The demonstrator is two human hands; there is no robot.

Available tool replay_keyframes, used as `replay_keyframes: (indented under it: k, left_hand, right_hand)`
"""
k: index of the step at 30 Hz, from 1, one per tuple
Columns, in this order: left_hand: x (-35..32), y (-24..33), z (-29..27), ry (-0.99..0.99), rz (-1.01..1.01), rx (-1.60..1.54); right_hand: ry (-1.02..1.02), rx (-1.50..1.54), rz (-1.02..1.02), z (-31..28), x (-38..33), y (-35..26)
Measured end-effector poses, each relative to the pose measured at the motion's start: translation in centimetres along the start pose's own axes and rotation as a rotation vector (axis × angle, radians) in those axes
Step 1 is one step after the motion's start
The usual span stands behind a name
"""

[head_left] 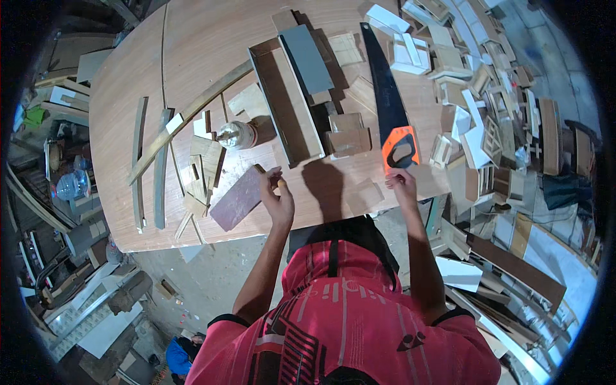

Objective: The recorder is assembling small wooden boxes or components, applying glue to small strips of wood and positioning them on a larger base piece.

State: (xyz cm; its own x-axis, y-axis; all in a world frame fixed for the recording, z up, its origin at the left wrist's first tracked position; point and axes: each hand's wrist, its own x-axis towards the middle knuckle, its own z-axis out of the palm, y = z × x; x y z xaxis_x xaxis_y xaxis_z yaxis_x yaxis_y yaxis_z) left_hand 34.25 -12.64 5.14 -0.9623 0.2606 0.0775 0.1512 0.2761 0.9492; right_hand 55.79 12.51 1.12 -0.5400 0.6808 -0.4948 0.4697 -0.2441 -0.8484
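A handsaw [389, 96] with a dark blade and orange handle lies at the right of the table, its tip pointing away. My right hand [402, 183] is closed, its fingers on the near end of that handle. At the table's front, my left hand [277, 200] hovers by the right edge of a purplish-grey flat sheet [236, 200], fingers bent and apart. Something yellow shows at one of its fingers, too small to make out. Beyond it stands a long, shallow open wooden box [282, 106], with a grey panel [307, 59] along its right side.
A whitish jar [235, 135] stands left of the box. A long wooden strip [192, 112] slants across two grey strips [160, 173]. Brown blocks [348, 135] sit between box and saw. Small wooden pieces [475, 128] crowd the right edge; scrap lies on the floor around.
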Motion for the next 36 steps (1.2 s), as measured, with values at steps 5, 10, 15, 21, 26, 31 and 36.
replay_keyframes:
  k: [5,10,15,21,26,31,36]
  left_hand:
    - [-2.7,-1.8,-0.9,-0.123,-0.210,0.020]
    - [-2.1,-3.7,-0.5,-0.262,-0.294,-0.089]
    - [-1.4,-3.8,0.6,-0.359,-0.318,-0.079]
    - [-1.4,-3.5,0.7,-0.352,-0.287,-0.055]
    - [-1.3,-2.9,0.9,-0.360,-0.301,-0.007]
    - [-1.3,-2.5,0.9,-0.357,-0.314,0.036]
    - [-0.7,-3.4,0.5,-0.416,-0.284,0.045]
  right_hand:
    - [-0.120,-0.098,-0.257,4.5,-2.1,2.1]
    - [-0.199,-0.184,-0.378,10.4,-1.0,-3.9]
    - [-0.227,-0.329,-0.441,13.1,0.8,-4.7]
    - [-0.296,-0.305,-0.337,13.8,1.6,-4.3]
    - [-0.320,-0.236,-0.237,13.5,1.7,-5.1]
    - [-0.459,-0.251,-0.083,12.7,1.3,-7.5]
    - [-0.307,-0.231,-0.300,13.0,1.3,-6.3]
